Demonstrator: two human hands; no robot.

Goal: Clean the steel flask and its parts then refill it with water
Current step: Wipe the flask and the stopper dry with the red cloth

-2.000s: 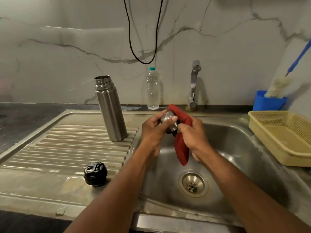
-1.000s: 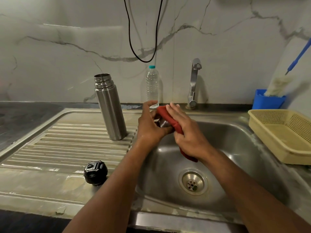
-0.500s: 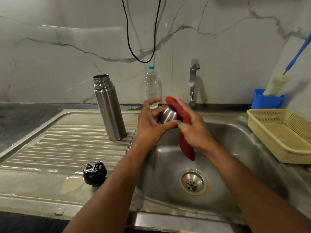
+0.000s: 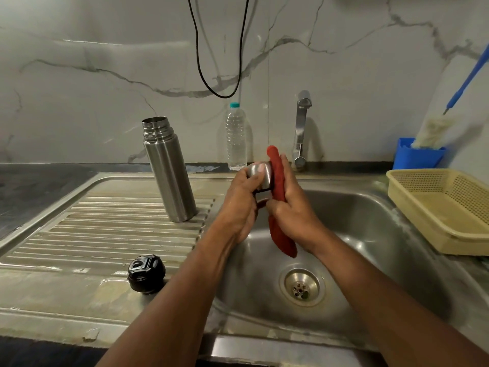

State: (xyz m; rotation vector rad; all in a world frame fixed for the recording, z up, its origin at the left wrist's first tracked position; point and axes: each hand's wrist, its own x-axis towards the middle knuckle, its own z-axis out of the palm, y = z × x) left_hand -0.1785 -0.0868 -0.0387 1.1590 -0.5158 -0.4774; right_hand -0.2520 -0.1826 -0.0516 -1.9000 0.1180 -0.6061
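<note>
Over the sink [image 4: 397, 234], my left hand [image 4: 239, 205] gripped the steel cup [image 4: 260, 174], fingers and thumb curled round its rounded wall. My right hand [image 4: 292, 207] held a red cloth [image 4: 277, 181], fingers wrapped about it and pressing it flat against the cup's side; the cloth's loose end hung down toward the drain [image 4: 301, 287]. Both hands were closed, one on each thing, and pressed together with the cup between them.

The flask [image 4: 169, 170] stood upright and open-mouthed on the ribbed drainboard [image 4: 92, 229], to the left of my hands and apart from them. Its black stopper [image 4: 146, 274] lay nearer me on the same surface, well apart from the flask. A plastic bottle [image 4: 236, 136] and the tap [image 4: 301, 128] stood at the back wall. A yellow basket [image 4: 444, 207] and a blue tub [image 4: 418, 154] sat to the right.

I judged the cup light, rigid and smooth, probably slippery if wet, so a wrap round its wall suited it better than a fingertip pinch. The cloth was soft and limp, best bunched in the palm. The flask looked taller and heavier; I judged its mid-body the safest place to take hold, as a tall thing on ridges could tip
</note>
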